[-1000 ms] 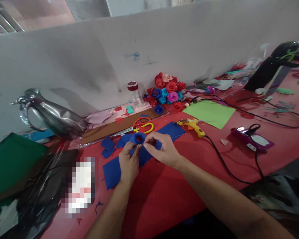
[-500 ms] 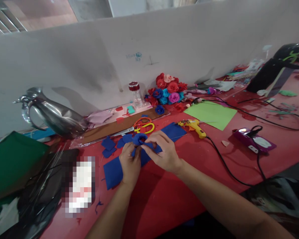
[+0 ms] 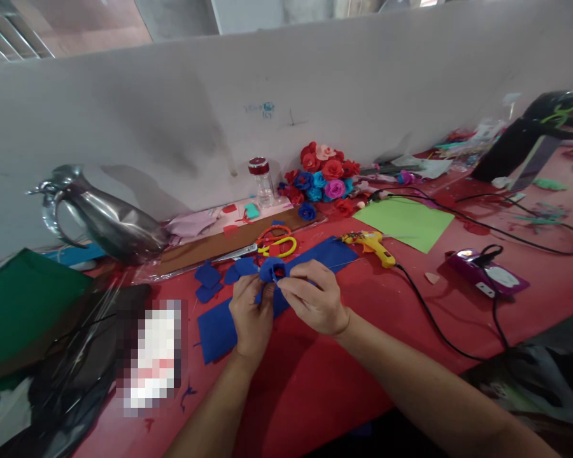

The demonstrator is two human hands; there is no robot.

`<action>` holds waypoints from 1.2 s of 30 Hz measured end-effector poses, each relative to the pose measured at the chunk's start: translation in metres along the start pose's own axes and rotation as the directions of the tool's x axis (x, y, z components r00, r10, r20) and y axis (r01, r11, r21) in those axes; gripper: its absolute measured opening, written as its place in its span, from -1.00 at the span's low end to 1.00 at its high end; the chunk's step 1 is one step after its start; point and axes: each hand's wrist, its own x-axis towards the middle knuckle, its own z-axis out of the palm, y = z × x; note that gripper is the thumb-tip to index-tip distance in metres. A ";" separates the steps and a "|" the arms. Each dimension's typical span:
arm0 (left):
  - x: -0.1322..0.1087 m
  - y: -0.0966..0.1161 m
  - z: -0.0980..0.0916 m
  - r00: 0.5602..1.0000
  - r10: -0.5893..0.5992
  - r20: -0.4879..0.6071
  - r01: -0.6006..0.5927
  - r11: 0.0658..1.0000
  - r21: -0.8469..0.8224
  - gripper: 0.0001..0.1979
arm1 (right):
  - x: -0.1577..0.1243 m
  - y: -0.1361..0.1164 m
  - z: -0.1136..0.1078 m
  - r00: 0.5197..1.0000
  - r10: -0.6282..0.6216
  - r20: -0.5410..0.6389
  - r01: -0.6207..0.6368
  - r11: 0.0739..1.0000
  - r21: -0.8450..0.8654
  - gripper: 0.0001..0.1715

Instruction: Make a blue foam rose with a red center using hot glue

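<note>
Between my two hands is a rolled blue felt flower (image 3: 269, 270), raised above the table, with a hollow centre showing. My left hand (image 3: 252, 312) pinches it from below and to the left. The thumb and fingertips of my right hand (image 3: 312, 298) are closed on its right edge. Beneath my hands lies a long blue felt strip (image 3: 218, 331). Several small cut blue felt pieces (image 3: 208, 275) lie just beyond my left hand. Scissors (image 3: 281, 246) with yellow and orange handles rest behind the flower. A yellow glue gun (image 3: 370, 245) lies to the right.
Finished felt flowers (image 3: 332, 169) are heaped by the wall, beside a glass jar (image 3: 262, 181). A metal jug (image 3: 105, 213) stands at left. A green sheet (image 3: 405, 219), a purple power box (image 3: 486, 272) and a black cord (image 3: 427, 321) occupy the right side.
My right hand has shifted slightly down and turned at the flower's right edge. The blue flower has tilted, so its hollow now faces more to the right.
</note>
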 end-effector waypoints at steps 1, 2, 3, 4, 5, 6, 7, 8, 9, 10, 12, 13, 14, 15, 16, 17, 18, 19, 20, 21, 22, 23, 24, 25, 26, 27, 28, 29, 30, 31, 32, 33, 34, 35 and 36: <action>0.000 0.000 0.000 1.000 -0.006 0.002 0.006 1.000 0.003 -0.87 | 0.000 -0.001 0.000 1.000 0.007 -0.001 -0.007 1.000 0.005 -0.86; -0.001 -0.001 0.000 1.000 -0.012 0.005 0.012 1.000 0.007 -0.86 | 0.001 -0.002 0.001 1.000 0.029 -0.004 -0.029 0.999 0.019 -0.88; -0.001 -0.001 0.000 1.000 -0.014 0.007 0.014 1.000 0.010 -0.86 | 0.002 -0.003 0.001 0.998 0.060 -0.010 -0.059 0.998 0.037 -0.89; -0.001 -0.001 -0.001 1.000 -0.013 0.008 0.013 1.000 0.013 -0.86 | 0.002 -0.004 0.001 0.996 0.088 -0.017 -0.087 0.995 0.055 -0.91; -0.001 -0.001 -0.001 1.000 -0.009 0.010 0.008 1.000 0.014 -0.86 | 0.002 -0.005 0.002 0.994 0.108 -0.020 -0.107 0.992 0.070 -0.92; -0.001 -0.001 0.000 1.000 -0.006 0.012 0.006 1.000 0.014 -0.86 | 0.003 -0.006 0.002 0.993 0.117 -0.019 -0.115 0.990 0.077 -0.92; -0.001 -0.001 0.000 1.000 -0.006 0.013 0.006 1.000 0.014 -0.86 | 0.002 -0.006 0.002 0.993 0.116 -0.015 -0.115 0.990 0.076 -0.91; -0.001 0.000 0.000 1.000 -0.010 0.011 0.010 1.000 0.013 -0.86 | 0.002 -0.007 0.002 0.994 0.109 -0.013 -0.108 0.992 0.069 -0.89; 0.000 0.000 0.000 1.000 -0.018 0.008 0.018 1.000 0.010 -0.86 | 0.002 -0.007 0.002 0.995 0.099 -0.012 -0.098 0.993 0.061 -0.87; 0.000 0.000 0.000 1.000 -0.029 0.004 0.029 1.000 0.002 -0.86 | 0.001 -0.007 0.002 0.996 0.088 -0.012 -0.087 0.995 0.056 -0.85; 0.000 0.001 -0.001 0.998 -0.066 0.006 0.066 0.997 -0.037 -0.85 | 0.001 -0.007 0.002 0.998 0.065 -0.016 -0.063 0.996 0.058 -0.84; 0.000 0.002 -0.002 0.995 -0.096 0.020 0.097 0.993 -0.066 -0.85 | 0.001 -0.007 0.002 0.998 0.052 -0.018 -0.051 0.996 0.067 -0.84; 0.000 0.002 -0.002 0.990 -0.135 0.042 0.139 0.985 -0.100 -0.86 | 0.001 -0.007 0.002 0.999 0.045 -0.019 -0.044 0.996 0.079 -0.84; 0.000 0.003 -0.003 0.981 -0.181 0.067 0.189 0.972 -0.139 -0.86 | 0.002 -0.008 0.001 0.999 0.046 -0.021 -0.044 0.994 0.096 -0.84; 0.001 0.003 -0.003 0.969 -0.232 0.090 0.245 0.951 -0.186 -0.87 | 0.002 -0.008 0.001 0.998 0.058 -0.022 -0.055 0.992 0.117 -0.84; 0.001 0.004 -0.003 0.952 -0.286 0.111 0.305 0.921 -0.244 -0.88 | 0.003 -0.009 0.000 0.996 0.081 -0.026 -0.076 0.987 0.145 -0.84; 0.001 0.004 -0.002 0.931 -0.342 0.129 0.365 0.878 -0.311 -0.90 | 0.004 -0.010 -0.001 0.993 0.116 -0.031 -0.109 0.978 0.176 -0.85; 0.001 0.005 -0.001 0.905 -0.399 0.144 0.423 0.821 -0.383 -0.91 | 0.006 -0.011 -0.002 0.986 0.162 -0.033 -0.152 0.966 0.207 -0.86; 0.002 0.006 0.000 0.875 -0.456 0.160 0.476 0.753 -0.454 -0.92 | 0.007 -0.011 -0.003 0.975 0.219 -0.031 -0.206 0.950 0.234 -0.88; 0.003 0.008 0.002 0.841 -0.510 0.180 0.522 0.678 -0.518 -0.90 | 0.008 -0.012 -0.003 0.958 0.284 -0.026 -0.268 0.929 0.256 -0.91; 0.004 0.009 0.003 0.807 -0.554 0.202 0.557 0.603 -0.571 -0.87 | 0.009 -0.012 -0.003 0.935 0.354 -0.014 -0.337 0.901 0.274 -0.93; 0.005 0.010 0.005 0.778 -0.588 0.222 0.580 0.535 -0.615 -0.85 | 0.010 -0.011 -0.003 0.905 0.425 0.008 -0.409 0.865 0.292 -0.91; 0.006 0.012 0.006 0.756 -0.610 0.237 0.591 0.479 -0.649 -0.83 | 0.010 -0.010 -0.002 0.869 0.494 0.038 -0.480 0.820 0.312 -0.87; 0.007 0.013 0.006 0.741 -0.624 0.249 0.595 0.438 -0.674 -0.83 | 0.011 -0.009 0.000 0.829 0.555 0.074 -0.544 0.768 0.337 -0.82; 0.008 0.014 0.007 0.732 -0.631 0.258 0.596 0.408 -0.691 -0.83 | 0.011 -0.008 0.001 0.787 0.605 0.119 -0.602 0.710 0.366 -0.79; 0.009 0.015 0.007 0.724 -0.636 0.265 0.598 0.388 -0.701 -0.84 | 0.011 -0.006 0.003 0.746 0.643 0.171 -0.650 0.649 0.395 -0.77; 0.009 0.015 0.007 0.717 -0.642 0.272 0.603 0.374 -0.704 -0.85 | 0.011 -0.004 0.004 0.708 0.669 0.225 -0.689 0.587 0.425 -0.76; 0.010 0.015 0.007 0.708 -0.648 0.282 0.612 0.363 -0.703 -0.87 | 0.011 -0.003 0.005 0.677 0.683 0.276 -0.718 0.529 0.453 -0.76; 0.010 0.015 0.007 0.700 -0.652 0.292 0.621 0.352 -0.700 -0.88 | 0.011 -0.002 0.006 0.653 0.686 0.321 -0.737 0.477 0.478 -0.76; 0.009 0.015 0.007 0.695 -0.653 0.302 0.627 0.344 -0.699 -0.90 | 0.011 -0.001 0.006 0.636 0.683 0.359 -0.749 0.434 0.501 -0.75; 0.009 0.015 0.007 0.694 -0.649 0.312 0.630 0.338 -0.699 -0.91 | 0.011 -0.001 0.006 0.626 0.678 0.385 -0.754 0.400 0.521 -0.75; 0.009 0.014 0.007 0.695 -0.644 0.319 0.631 0.333 -0.700 -0.92 | 0.012 -0.001 0.006 0.620 0.673 0.403 -0.756 0.376 0.536 -0.75; 0.008 0.014 0.007 0.697 -0.640 0.324 0.630 0.330 -0.703 -0.92 | 0.012 0.000 0.006 0.616 0.669 0.416 -0.758 0.360 0.544 -0.76; 0.008 0.014 0.007 0.700 -0.636 0.325 0.628 0.331 -0.704 -0.91 | 0.012 0.000 0.006 0.612 0.667 0.424 -0.761 0.351 0.546 -0.77; 0.008 0.014 0.007 0.703 -0.634 0.323 0.626 0.335 -0.704 -0.91 | 0.012 0.000 0.006 0.609 0.668 0.427 -0.763 0.348 0.544 -0.77</action>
